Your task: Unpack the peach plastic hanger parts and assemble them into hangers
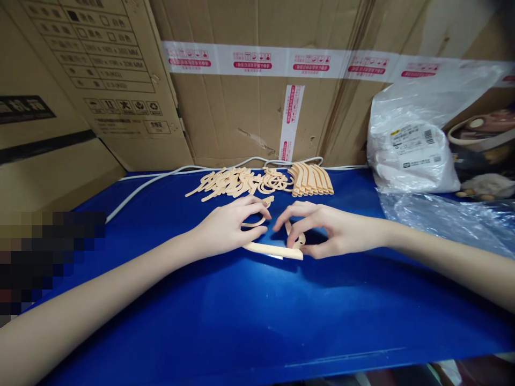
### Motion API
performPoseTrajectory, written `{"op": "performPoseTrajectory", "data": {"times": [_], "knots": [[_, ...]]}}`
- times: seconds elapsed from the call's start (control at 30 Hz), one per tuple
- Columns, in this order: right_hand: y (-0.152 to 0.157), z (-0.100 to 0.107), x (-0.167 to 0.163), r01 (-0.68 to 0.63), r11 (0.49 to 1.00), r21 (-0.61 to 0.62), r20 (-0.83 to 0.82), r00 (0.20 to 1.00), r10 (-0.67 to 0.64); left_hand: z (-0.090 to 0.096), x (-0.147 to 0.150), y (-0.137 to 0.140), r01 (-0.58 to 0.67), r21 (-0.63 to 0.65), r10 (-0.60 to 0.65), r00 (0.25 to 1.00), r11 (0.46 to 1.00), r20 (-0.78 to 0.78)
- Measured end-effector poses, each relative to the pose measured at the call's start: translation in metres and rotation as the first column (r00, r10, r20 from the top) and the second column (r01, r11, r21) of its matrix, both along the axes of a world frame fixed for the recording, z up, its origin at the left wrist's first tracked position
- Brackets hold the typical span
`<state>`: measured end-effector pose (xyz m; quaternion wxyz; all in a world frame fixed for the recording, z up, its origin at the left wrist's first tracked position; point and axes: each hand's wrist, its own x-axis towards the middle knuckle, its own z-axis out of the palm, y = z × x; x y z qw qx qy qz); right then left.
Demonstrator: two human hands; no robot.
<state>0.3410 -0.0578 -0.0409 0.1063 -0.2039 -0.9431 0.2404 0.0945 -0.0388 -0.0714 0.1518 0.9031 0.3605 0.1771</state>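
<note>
My left hand is curled over a thin curved beige piece, with its thumb beside the left end of a smooth beige bar. The bar lies low over the blue table, bent slightly at its left end. My right hand pinches the bar's right end between thumb and a finger, its index finger held apart. Behind that end a flat beige part with a dark hole shows partly under the right fingers. Beyond both hands lie a loose heap of thin beige pieces, curved hook-like pieces and a row of beige bars.
The blue table ends at a front edge near me. Cardboard boxes wall off the back and left. A white cable runs along the rear. At right are a white plastic bag and clear plastic film.
</note>
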Motion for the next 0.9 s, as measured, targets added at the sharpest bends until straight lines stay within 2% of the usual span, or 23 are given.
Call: {"op": "performPoseTrajectory", "data": {"times": [0.1, 0.3, 0.5, 0.63, 0.8, 0.9], "knots": [[0.002, 0.002, 0.003, 0.014, 0.999, 0.037, 0.034, 0.999, -0.016, -0.002, -0.001, 0.003, 0.010, 0.046, -0.011, 1.000, 0.999, 0.023], [0.002, 0.004, 0.006, 0.070, 0.996, 0.064, 0.118, 0.990, -0.077, -0.002, -0.001, 0.003, -0.066, 0.067, 0.061, 0.996, 0.996, 0.062], [-0.006, -0.003, 0.002, 0.047, 0.958, 0.282, 0.095, 0.993, -0.077, -0.002, -0.001, 0.002, -0.088, 0.079, 0.086, 0.996, 0.993, 0.034], [-0.017, -0.008, -0.004, 0.027, 0.930, 0.366, 0.071, 0.996, -0.057, -0.003, 0.000, 0.001, -0.087, 0.090, 0.086, 0.996, 0.992, 0.014], [-0.027, -0.010, -0.010, 0.078, 0.923, 0.377, 0.074, 0.991, -0.114, -0.002, 0.001, 0.000, -0.117, 0.091, 0.114, 0.993, 0.989, 0.028], [-0.029, -0.008, -0.011, 0.063, 0.935, 0.350, 0.062, 0.994, -0.090, -0.002, 0.002, 0.001, -0.155, 0.086, 0.150, 0.987, 0.984, 0.054]]}}
